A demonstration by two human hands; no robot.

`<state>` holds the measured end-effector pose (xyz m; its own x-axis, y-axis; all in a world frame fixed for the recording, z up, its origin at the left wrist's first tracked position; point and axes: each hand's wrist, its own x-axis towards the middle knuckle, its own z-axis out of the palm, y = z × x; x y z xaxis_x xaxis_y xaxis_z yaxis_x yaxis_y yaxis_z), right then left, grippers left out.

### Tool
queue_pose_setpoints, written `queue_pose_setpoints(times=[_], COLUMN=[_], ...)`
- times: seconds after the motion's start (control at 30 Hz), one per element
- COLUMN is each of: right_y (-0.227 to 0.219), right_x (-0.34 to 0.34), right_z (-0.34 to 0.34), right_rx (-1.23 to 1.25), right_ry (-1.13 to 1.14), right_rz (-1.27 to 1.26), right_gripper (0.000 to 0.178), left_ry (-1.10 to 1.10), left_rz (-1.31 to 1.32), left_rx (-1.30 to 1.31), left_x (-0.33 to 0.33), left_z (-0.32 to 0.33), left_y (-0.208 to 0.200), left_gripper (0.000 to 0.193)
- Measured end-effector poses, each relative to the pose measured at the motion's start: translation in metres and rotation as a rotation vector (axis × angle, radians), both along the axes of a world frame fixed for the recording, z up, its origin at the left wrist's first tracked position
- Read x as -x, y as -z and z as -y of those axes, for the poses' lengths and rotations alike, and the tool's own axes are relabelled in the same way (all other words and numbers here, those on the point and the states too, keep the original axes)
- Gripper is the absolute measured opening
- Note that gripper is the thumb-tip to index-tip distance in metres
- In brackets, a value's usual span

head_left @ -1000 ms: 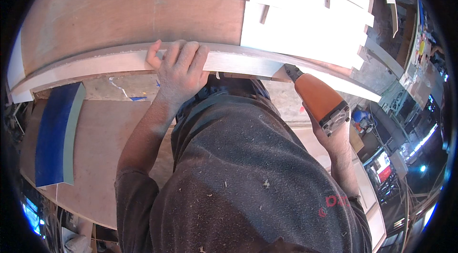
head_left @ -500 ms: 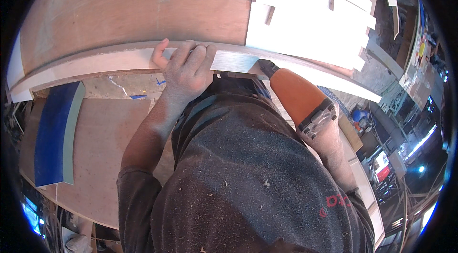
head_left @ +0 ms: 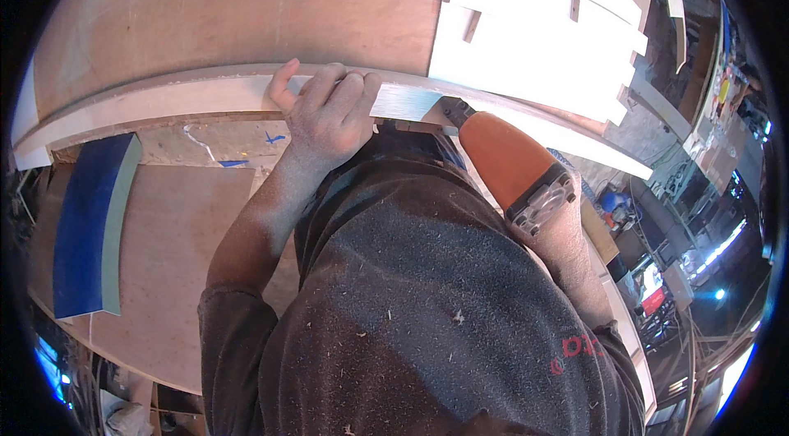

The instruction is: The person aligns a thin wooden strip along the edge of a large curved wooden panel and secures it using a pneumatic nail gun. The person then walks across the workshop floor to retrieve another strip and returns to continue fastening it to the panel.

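1. Right, the curved wooden strip [head_left: 407,104] runs along the near edge of the plywood panel [head_left: 238,17], in front of your waist, its pale face turned toward you.
2. Your left hand [head_left: 330,111] grasps that strip, with the fingers bent over its upper edge and the little finger raised apart from the rest.
3. Your right hand [head_left: 557,232] is wrapped around the orange nail gun [head_left: 505,158], though the tool's body hides most of your grip; you can't see the trigger finger.
4. The gun's dark nose [head_left: 454,110] sits at the strip's face, to the right of your left hand; whether it presses there, you cannot tell.
5. Beyond the strip, on your right, a white panel [head_left: 526,41] with a stepped edge lies on the plywood, carrying small wooden blocks [head_left: 471,26].
6. Lower left, a curved blue panel [head_left: 86,230] with a pale green edge rests on a brown board [head_left: 181,247].
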<state>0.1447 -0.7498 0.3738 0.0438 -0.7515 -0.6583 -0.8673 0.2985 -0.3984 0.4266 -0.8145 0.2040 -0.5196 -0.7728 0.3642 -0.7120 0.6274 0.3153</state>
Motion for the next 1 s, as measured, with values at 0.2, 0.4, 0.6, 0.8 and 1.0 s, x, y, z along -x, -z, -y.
queue_pose_setpoints(times=[0.2, 0.4, 0.6, 0.8, 1.0], right_y=[-0.008, -0.009, -0.006, -0.004, -0.008], right_x=[-0.006, -0.007, -0.003, -0.01, -0.016], right_z=[0.006, 0.011, 0.008, 0.009, 0.015], right_rx=[0.037, 0.015, 0.14, 0.064, 0.041], right_ry=[-0.107, -0.197, -0.188, -0.099, -0.141], right_rz=[-0.04, -0.129, -0.077, -0.064, -0.104], right_gripper=[0.056, 0.053, 0.052, 0.047, 0.048], left_ry=[-0.013, -0.05, -0.005, 0.001, -0.008], left_rz=[-0.025, -0.11, -0.018, -0.063, -0.083], left_rx=[0.032, -0.006, 0.014, 0.024, 0.024], left_x=[-0.003, 0.001, -0.004, -0.003, -0.002], left_z=[0.0, -0.001, 0.002, 0.001, 0.0], left_y=[0.003, 0.004, 0.0, 0.005, 0.008], left_gripper=[0.023, 0.018, 0.018, 0.021, 0.022])
